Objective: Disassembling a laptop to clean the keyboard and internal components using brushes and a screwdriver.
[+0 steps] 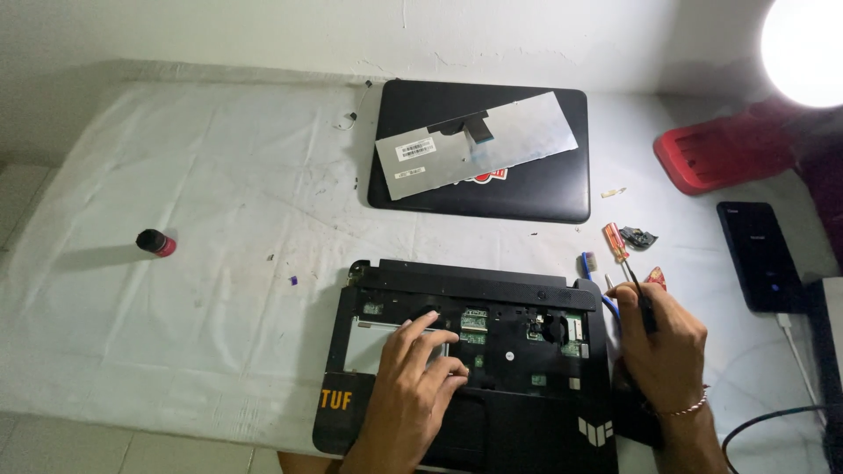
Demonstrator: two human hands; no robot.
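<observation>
Laptop base (492,351), keyboard off, is steadied by the left hand (413,386) with fingers spread flat, while the right hand (663,347) grips what looks like a screwdriver (639,298), ready for screws.

The open black laptop base (479,351) lay flat at six o'clock, keyboard removed, green circuit boards exposed; a black tool (644,307) stood at four o'clock.

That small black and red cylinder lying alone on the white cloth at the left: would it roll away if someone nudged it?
Probably. The small cylinder lies on its side and looks round, so a sideways push would likely roll it. The white cloth is wrinkled, which might slow it. It seems small and probably light, so easy to lift, though its smooth-looking surface could be a little slippery.
</observation>
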